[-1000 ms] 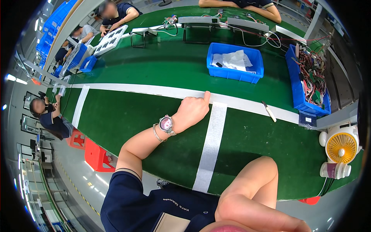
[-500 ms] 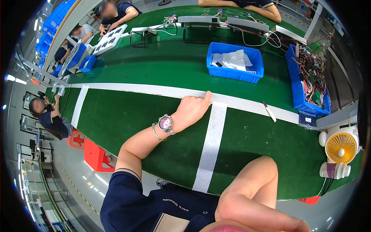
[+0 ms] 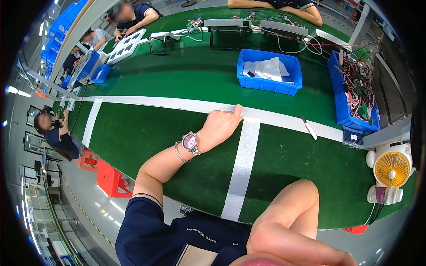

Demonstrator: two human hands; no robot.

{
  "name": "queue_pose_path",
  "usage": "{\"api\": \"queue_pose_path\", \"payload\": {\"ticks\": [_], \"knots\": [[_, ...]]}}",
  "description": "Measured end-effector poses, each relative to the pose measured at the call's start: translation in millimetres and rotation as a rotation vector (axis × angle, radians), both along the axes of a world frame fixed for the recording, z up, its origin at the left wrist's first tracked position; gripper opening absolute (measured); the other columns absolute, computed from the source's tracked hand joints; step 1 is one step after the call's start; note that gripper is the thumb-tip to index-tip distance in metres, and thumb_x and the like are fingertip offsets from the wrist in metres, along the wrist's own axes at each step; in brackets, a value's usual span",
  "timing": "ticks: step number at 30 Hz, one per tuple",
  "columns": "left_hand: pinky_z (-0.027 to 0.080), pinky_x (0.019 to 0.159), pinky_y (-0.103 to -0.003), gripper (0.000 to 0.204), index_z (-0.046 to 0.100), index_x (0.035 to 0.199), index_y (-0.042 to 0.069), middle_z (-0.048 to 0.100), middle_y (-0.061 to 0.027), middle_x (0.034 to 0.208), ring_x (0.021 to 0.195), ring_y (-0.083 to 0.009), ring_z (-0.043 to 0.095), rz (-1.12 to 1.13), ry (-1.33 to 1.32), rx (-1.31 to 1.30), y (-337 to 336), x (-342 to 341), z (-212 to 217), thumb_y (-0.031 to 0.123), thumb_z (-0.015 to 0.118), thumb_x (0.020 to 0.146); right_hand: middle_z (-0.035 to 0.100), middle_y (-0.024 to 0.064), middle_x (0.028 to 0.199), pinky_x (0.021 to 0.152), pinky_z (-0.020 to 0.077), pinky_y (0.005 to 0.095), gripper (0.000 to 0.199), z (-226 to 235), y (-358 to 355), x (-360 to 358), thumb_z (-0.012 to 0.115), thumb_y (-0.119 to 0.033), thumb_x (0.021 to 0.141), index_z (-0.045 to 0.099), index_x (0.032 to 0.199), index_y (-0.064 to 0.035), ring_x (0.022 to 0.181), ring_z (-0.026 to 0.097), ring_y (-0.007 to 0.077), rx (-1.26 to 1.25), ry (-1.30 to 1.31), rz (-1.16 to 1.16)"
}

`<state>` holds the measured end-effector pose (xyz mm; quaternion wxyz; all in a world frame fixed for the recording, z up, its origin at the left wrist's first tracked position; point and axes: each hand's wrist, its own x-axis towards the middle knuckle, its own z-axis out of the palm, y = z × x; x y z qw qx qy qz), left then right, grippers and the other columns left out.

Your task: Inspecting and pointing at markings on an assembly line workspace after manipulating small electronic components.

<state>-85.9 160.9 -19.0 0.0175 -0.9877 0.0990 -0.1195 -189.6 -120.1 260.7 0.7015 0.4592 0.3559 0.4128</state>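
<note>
My left hand (image 3: pixel 221 127) rests on the green table (image 3: pixel 146 133) at the white strip (image 3: pixel 177 103). One finger is stretched out onto the strip, and the other fingers look curled under. I see nothing held in it. A pink-faced wristwatch (image 3: pixel 190 141) and a bangle (image 3: pixel 180 152) are on that arm. My right elbow (image 3: pixel 306 188) leans on the table. The forearm folds back toward me, and my right hand (image 3: pixel 301 249) is bent close at the lower edge, its fingers too cut off to read. A small white-handled knife (image 3: pixel 309 128) lies on the strip, apart from both hands.
A blue bin (image 3: pixel 270 84) holds white bags. Another blue bin (image 3: pixel 339 95) is full of wires. A yellow-and-white fan (image 3: pixel 392 170) and a white bottle (image 3: pixel 385 195) stand at right. Lamp-like bars (image 3: pixel 228 23) stand across the back. Co-workers (image 3: pixel 137 17) sit around; red stools (image 3: pixel 111 179) stand left.
My hands and arms stay in place. The co-worker at far left has shifted slightly in posture.
</note>
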Motion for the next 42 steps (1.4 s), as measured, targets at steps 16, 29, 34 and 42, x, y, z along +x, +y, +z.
{"api": "queue_pose_path", "payload": {"ticks": [16, 29, 34, 42], "knots": [[0.046, 0.044, -0.036, 0.033, 0.051, 0.107, 0.001, 0.060, -0.0064, 0.054, 0.047, -0.0252, 0.062, 0.000, -0.023, 0.003, -1, 1, -1, 0.027, 0.069, 0.096, 0.058, 0.0102, 0.065, 0.056, 0.0457, 0.0299, 0.026, -6, -4, 6, 0.047, -0.030, 0.110, 0.064, 0.095, -0.0163, 0.054, 0.054, 0.0202, -0.021, -0.115, 0.072], [0.047, 0.044, -0.037, 0.031, 0.051, 0.106, 0.002, 0.060, -0.0067, 0.054, 0.047, -0.0263, 0.063, 0.018, -0.005, -0.016, 0, -1, -1, 0.028, 0.067, 0.097, 0.059, 0.0100, 0.068, 0.061, 0.0478, 0.0304, 0.027, -29, 4, 8, 0.044, -0.033, 0.111, 0.064, 0.102, -0.0171, 0.060, 0.057, 0.0202, 0.168, -0.287, 0.038], [0.047, 0.044, -0.037, 0.032, 0.051, 0.106, 0.002, 0.060, -0.0067, 0.054, 0.047, -0.0260, 0.063, 0.007, -0.004, 0.005, -4, 3, 0, 0.029, 0.067, 0.098, 0.059, 0.0099, 0.068, 0.061, 0.0477, 0.0303, 0.028, -38, 20, -13, 0.044, -0.034, 0.111, 0.064, 0.103, -0.0168, 0.060, 0.057, 0.0202, 0.352, -0.189, -0.198], [0.046, 0.044, -0.037, 0.032, 0.051, 0.106, 0.002, 0.060, -0.0064, 0.054, 0.047, -0.0259, 0.062, 0.019, -0.002, -0.006, -1, 0, -2, 0.029, 0.067, 0.098, 0.060, 0.0116, 0.067, 0.059, 0.0477, 0.0310, 0.028, -22, 3, 8, 0.044, -0.035, 0.111, 0.064, 0.102, -0.0166, 0.058, 0.057, 0.0213, 0.126, -0.226, 0.032]]}}
